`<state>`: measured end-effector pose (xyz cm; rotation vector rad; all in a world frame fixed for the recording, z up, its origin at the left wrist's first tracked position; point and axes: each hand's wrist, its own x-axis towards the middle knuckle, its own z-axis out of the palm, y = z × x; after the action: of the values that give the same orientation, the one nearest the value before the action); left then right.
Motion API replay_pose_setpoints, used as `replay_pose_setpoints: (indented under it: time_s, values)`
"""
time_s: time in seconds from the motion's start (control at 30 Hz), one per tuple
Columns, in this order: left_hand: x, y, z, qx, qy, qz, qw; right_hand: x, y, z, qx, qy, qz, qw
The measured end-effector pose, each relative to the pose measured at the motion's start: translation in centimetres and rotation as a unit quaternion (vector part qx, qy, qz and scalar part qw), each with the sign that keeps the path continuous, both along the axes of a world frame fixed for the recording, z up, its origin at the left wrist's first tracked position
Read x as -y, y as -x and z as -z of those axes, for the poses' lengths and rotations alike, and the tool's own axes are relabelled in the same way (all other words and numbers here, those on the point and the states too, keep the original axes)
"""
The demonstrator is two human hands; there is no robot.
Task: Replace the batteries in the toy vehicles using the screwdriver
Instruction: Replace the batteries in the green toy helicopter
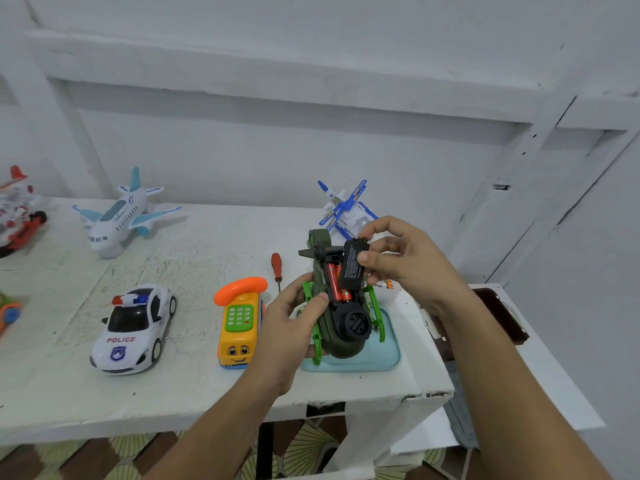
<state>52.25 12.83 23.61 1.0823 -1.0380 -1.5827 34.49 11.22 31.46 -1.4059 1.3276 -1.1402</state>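
While your left hand [291,330] grips the green helicopter [337,342] over the tray [389,355] by the table [207,393] front edge, your right hand [412,265] pinches the battery cover [351,271]; screwdriver [276,266] lies apart, center.

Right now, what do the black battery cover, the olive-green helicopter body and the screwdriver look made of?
The flat black battery cover looks like matte moulded plastic, with pale printed text. The olive-green helicopter body is probably plastic too: dull sheen, moulded curves. The red-handled screwdriver has a glossy plastic-looking handle and a thin dark shaft, likely metal.
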Motion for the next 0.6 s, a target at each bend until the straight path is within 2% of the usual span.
replay_pose_setpoints:
  time_s: [0.37, 0.6]
  values:
    - [0.0, -0.4, -0.4, -0.002, 0.001, -0.007, 1.0, 0.9, -0.9, 0.0, -0.057, -0.013, -0.022, 0.998]
    - [0.1, -0.5, -0.3, -0.001, 0.004, -0.006, 1.0, 0.9, -1.2, 0.4, -0.042, -0.012, -0.025, 0.999]
